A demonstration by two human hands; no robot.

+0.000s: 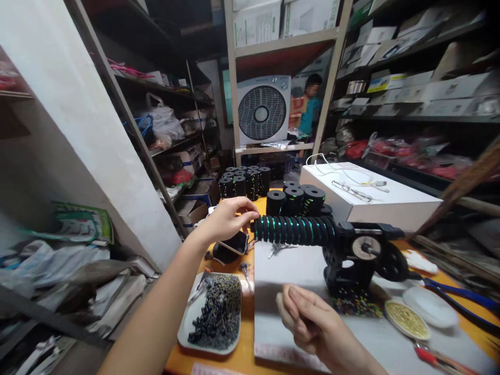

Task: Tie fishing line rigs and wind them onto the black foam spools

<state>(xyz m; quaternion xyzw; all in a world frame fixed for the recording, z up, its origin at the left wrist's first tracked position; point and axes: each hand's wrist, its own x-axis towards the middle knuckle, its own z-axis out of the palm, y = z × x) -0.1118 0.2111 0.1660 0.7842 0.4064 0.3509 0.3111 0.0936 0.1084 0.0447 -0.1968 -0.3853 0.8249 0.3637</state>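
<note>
My left hand (pixel 227 219) reaches forward to the left end of a horizontal row of black spools (pixel 292 229) threaded on the spindle of a black winding machine (pixel 353 255); its fingertips pinch at the end spool. My right hand (pixel 308 320) is held low over the grey mat (pixel 289 265), fingers curled together, and what it holds, if anything, is hidden. Upright stacks of black spools (pixel 295 200) stand just behind the spindle.
A white tray of dark small parts (pixel 214 315) lies at the front left. A white box (pixel 371 200) sits behind the machine, round dishes of beads (pixel 406 319) and pliers (pixel 461 294) to the right. Shelves line both sides; a fan (pixel 262 110) and a person (pixel 311 107) are behind.
</note>
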